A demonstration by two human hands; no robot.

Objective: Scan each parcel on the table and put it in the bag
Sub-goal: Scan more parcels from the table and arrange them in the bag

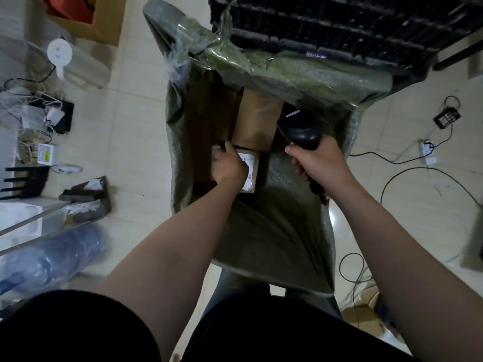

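Parcel [251,178] gripped by left hand [230,167], inside bag [274,231].

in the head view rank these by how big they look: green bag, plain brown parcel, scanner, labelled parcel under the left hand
1. green bag
2. plain brown parcel
3. scanner and labelled parcel: look alike; the left hand hides part of the parcel, the right hand covers the scanner's handle.

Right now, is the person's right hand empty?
No, the right hand grips a black scanner over the open green bag.
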